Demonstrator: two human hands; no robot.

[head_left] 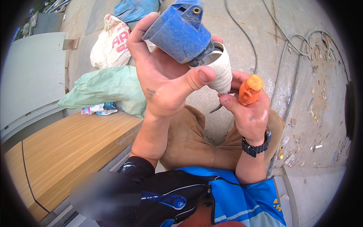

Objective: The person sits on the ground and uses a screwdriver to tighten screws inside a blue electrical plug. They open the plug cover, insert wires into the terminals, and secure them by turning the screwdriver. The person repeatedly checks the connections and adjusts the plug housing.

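Observation:
My left hand (163, 84) is closed around a dusty blue plastic housing (181, 36), held up before me. A brass insert shows in a tab at its top. Joined to or touching its lower right end is a white, ribbed, tapered sleeve (221, 71), open at its upper end; my left thumb lies against it. Below and to the right, my right hand (251, 119) grips an orange piece (250, 90), which looks like a tool handle. Its fingertips are at the narrow end of the white sleeve. Whatever lies between those fingertips is too small to make out.
A wood-grain panel stack (83, 140) stands at my left, with a green sack (109, 87) at its far end. Beyond lie a white sack (111, 43) and a blue sack (137, 9). Grey cables (281, 70) run across the concrete floor, and small debris (291, 159) is scattered at right.

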